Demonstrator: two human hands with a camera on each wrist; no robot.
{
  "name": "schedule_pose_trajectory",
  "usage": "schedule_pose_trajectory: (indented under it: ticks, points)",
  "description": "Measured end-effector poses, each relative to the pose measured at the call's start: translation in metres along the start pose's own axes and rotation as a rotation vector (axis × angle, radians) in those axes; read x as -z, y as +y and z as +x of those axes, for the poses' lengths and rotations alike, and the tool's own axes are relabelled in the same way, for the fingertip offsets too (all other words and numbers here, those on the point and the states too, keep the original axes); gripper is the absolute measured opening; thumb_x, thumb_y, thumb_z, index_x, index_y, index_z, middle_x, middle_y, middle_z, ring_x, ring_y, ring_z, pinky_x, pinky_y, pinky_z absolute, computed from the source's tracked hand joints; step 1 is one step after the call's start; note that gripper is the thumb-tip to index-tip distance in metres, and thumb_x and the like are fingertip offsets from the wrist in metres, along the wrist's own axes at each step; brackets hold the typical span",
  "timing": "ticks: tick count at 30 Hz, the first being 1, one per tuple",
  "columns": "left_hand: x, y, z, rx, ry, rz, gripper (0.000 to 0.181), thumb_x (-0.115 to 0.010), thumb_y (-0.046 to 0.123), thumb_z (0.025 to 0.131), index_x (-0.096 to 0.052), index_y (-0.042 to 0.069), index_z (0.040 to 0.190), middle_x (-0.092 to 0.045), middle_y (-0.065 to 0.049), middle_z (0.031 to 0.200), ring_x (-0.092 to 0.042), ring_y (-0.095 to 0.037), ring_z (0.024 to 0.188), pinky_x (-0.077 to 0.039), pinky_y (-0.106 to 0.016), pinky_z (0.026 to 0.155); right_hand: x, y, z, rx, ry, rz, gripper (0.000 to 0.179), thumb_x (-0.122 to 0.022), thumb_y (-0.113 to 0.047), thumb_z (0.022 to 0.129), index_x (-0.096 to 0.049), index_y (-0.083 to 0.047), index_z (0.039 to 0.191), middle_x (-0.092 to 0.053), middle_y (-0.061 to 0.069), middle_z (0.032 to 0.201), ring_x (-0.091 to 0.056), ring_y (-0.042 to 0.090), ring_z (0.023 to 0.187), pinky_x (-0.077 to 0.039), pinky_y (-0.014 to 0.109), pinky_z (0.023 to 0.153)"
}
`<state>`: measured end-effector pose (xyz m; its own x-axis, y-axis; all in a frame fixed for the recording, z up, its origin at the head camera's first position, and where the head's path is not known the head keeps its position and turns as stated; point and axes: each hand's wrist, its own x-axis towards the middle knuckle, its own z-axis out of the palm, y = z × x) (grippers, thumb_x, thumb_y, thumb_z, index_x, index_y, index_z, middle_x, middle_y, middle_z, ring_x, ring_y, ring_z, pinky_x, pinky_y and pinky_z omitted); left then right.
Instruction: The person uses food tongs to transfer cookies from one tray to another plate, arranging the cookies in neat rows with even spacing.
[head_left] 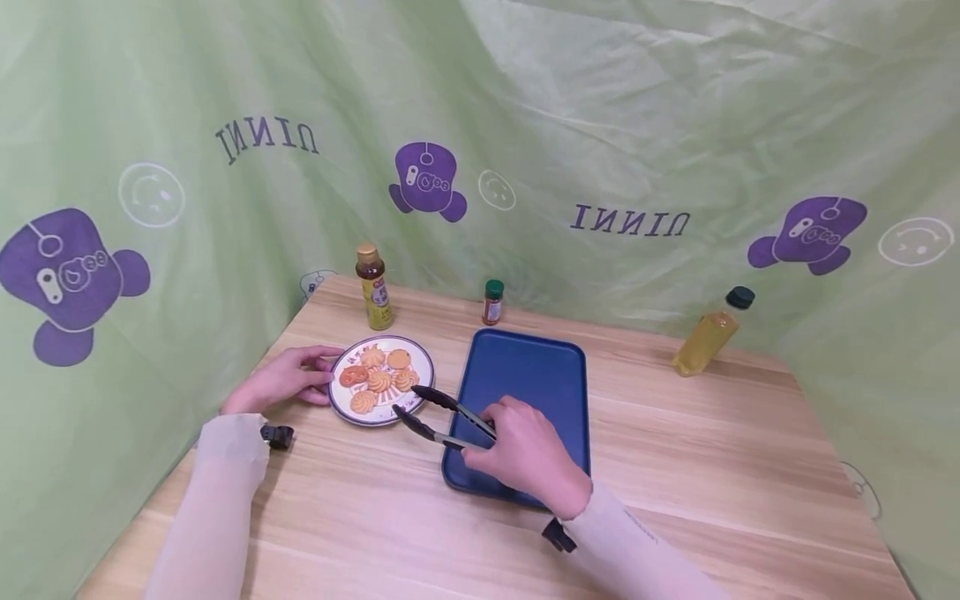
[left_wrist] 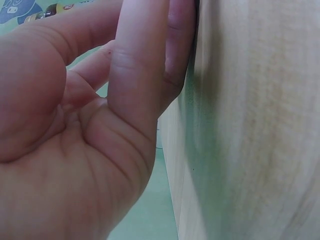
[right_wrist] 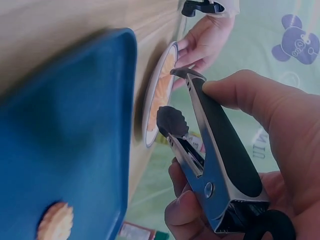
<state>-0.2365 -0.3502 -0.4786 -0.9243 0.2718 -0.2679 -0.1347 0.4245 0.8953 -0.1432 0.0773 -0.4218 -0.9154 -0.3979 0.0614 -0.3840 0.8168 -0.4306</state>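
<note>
My left hand (head_left: 288,379) holds the left rim of a round white plate (head_left: 422,354) with a dark blue edge line. Several cookies (head_left: 379,381) lie on the plate. In my right hand (head_left: 525,446) is a pair of metal tongs (right_wrist: 220,145) with black tips, gripped by thumb and fingers. The tong tips are spread apart over the plate's right side, with nothing between them. Under the right hand lies a dark blue rectangular tray (head_left: 525,367). One cookie (right_wrist: 56,222) sits on it in the right wrist view, hidden by the hand in the head view.
A brown sauce bottle (head_left: 375,292) stands behind the plate, and a small green-capped jar (head_left: 492,304) stands behind the tray. Farther right is a bottle of yellow liquid (head_left: 708,337). A green printed curtain (head_left: 600,125) surrounds the wooden table (head_left: 720,475).
</note>
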Motion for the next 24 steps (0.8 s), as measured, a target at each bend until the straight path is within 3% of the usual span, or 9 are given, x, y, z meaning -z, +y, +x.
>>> schedule_pose_trajectory:
  ticks: [8, 16, 24]
  points:
    - [0.002, 0.002, 0.002, 0.012, -0.003, 0.014, 0.063, -0.058, 0.0, 0.113, -0.034, -0.005, 0.172, -0.053, -0.037, 0.146, -0.08, -0.019, 0.093, -0.076, -0.037, 0.086, 0.015, 0.019, -0.039, -0.075, 0.048, -0.04, 0.043, -0.093, -0.038, 0.082, -0.083, -0.006, 0.11, -0.066, -0.003, 0.09, -0.053, 0.014, 0.078, -0.048, 0.027, 0.062]
    - [0.002, 0.001, 0.003, 0.032, -0.003, 0.05, 0.063, -0.057, 0.0, 0.114, -0.033, -0.005, 0.172, -0.053, -0.036, 0.145, -0.078, -0.02, 0.095, -0.076, -0.037, 0.086, 0.03, 0.052, -0.079, -0.225, 0.067, -0.062, 0.049, -0.097, -0.04, 0.079, -0.083, -0.008, 0.113, -0.071, -0.001, 0.099, -0.059, 0.013, 0.081, -0.053, 0.031, 0.066]
    - [0.002, 0.003, 0.002, 0.035, -0.009, 0.033, 0.065, -0.057, 0.001, 0.114, -0.03, -0.006, 0.172, -0.052, -0.038, 0.147, -0.079, -0.019, 0.096, -0.076, -0.037, 0.087, 0.043, 0.081, -0.105, -0.328, 0.079, -0.069, 0.049, -0.096, -0.04, 0.078, -0.083, -0.011, 0.115, -0.066, -0.002, 0.094, -0.053, 0.014, 0.075, -0.042, 0.026, 0.062]
